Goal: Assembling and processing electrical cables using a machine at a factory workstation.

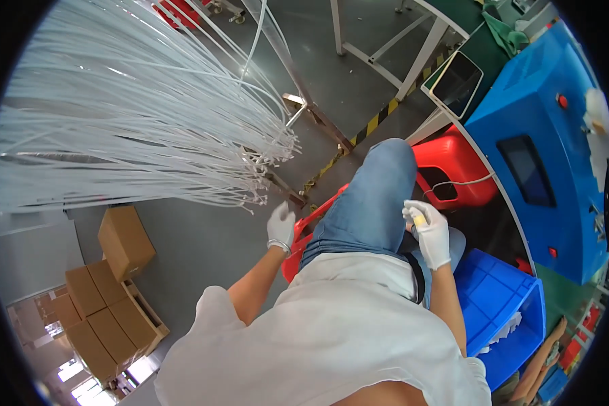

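My left hand (pixel 281 227), in a white glove, is raised beside my left knee with fingers curled; it sits just below the loose ends of a large bundle of thin white plastic tubes (pixel 149 115) that hang from the upper left. Whether it pinches a tube end is unclear. My right hand (pixel 430 230), also gloved, is over my right thigh and grips a small yellowish piece (pixel 419 219) between thumb and fingers. I sit in blue jeans (pixel 372 196) on a red stool (pixel 298 250).
A blue machine (pixel 541 155) with a dark screen stands at right, a tablet (pixel 457 84) beyond it. A red stool (pixel 457 169) and a blue crate (pixel 501 304) sit by my right leg. Cardboard boxes (pixel 115 284) are stacked lower left. Another person's arm (pixel 545 358) shows lower right.
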`<state>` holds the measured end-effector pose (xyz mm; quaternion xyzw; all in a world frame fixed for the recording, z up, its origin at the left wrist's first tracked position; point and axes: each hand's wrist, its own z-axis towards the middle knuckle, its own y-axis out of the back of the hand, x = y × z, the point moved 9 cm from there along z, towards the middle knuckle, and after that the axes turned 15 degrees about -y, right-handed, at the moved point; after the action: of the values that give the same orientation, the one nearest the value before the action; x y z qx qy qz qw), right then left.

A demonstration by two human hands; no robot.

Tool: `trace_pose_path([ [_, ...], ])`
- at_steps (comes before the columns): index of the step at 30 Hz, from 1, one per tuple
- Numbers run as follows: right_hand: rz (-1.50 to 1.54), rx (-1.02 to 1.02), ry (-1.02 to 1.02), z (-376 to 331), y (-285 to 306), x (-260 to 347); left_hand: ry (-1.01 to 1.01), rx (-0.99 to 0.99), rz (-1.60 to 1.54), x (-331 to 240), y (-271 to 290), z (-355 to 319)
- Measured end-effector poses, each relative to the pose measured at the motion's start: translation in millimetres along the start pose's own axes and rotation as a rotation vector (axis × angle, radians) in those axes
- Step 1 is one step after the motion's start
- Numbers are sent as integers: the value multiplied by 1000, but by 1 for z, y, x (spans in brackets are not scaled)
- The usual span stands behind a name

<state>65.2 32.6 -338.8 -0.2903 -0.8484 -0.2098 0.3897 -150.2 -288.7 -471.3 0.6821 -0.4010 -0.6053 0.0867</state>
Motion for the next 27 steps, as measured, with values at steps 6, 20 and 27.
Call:
trace_pose_path([
  [6, 196, 2, 33, -33, 30, -28, -938, -533, -6, -301, 161, 22],
  [20, 256, 109, -29, -26, 25, -73, -1066, -906, 1099, -518, 282, 25],
  [27, 308, 58, 2, -24, 39, -86, -716, -1076, 1366, -457, 286, 2],
])
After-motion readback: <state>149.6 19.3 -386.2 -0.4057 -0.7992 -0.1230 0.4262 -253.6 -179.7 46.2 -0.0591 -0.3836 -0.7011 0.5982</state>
